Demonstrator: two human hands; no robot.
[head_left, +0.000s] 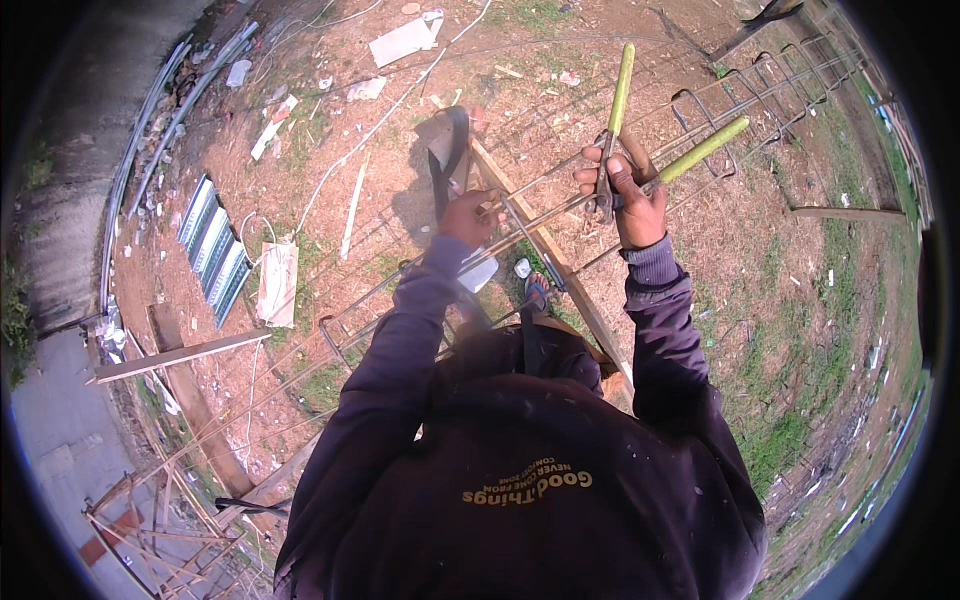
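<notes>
My right hand (640, 200) grips a large metal plier-like tool (622, 90) with two yellow-green handles spread wide and its head pointing down, above a frame of thin steel bars. My left hand (468, 218) is closed at a steel bar (522, 222) beside a wooden beam (548, 245); what its fingers hold is too small to make out. The bars carry square stirrups (690, 112) and run diagonally from lower left to upper right. A black band-like object (453, 140) lies beyond my left hand. My sandalled foot (536, 292) shows below the beam.
Dirt ground with grass holds loose boards (190, 355), a striped panel (213, 250), cardboard (278, 285), white cord and scraps. Long pipes (180, 120) lie along a concrete strip at the left. A pile of timber frames (150, 530) is at the lower left, another plank (850, 213) at the right.
</notes>
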